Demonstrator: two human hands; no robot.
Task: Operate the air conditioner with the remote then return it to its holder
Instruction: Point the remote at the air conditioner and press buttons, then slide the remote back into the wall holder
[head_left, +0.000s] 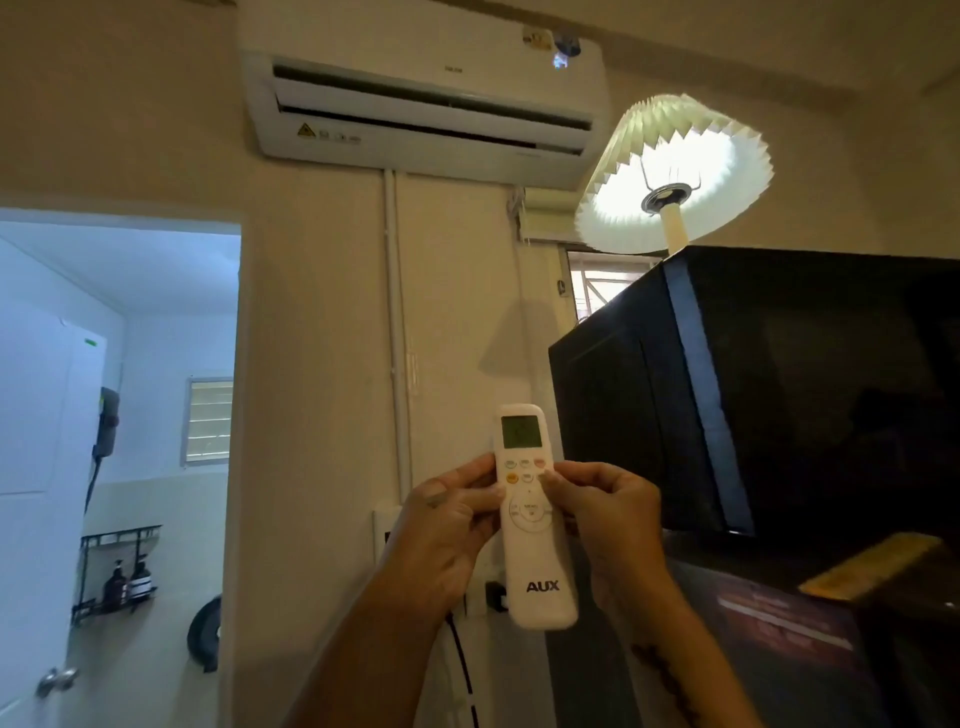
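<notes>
A white AUX remote (537, 566) stands upright in front of me, its small green screen lit at the top. My left hand (444, 535) grips its left edge with the thumb near the upper buttons. My right hand (608, 514) holds the right edge, and its thumb rests on the buttons just below the screen. The white air conditioner (426, 104) hangs high on the wall above, its front louvre showing dark slots. No remote holder is visible; the wall behind the remote is partly hidden by my hands.
A black microwave (779, 395) sits at right with a lit pleated lamp (675, 171) on top. A wall socket with a black cable (462, 670) lies behind the remote. At left an open doorway (130, 415) leads to a bathroom with a shelf.
</notes>
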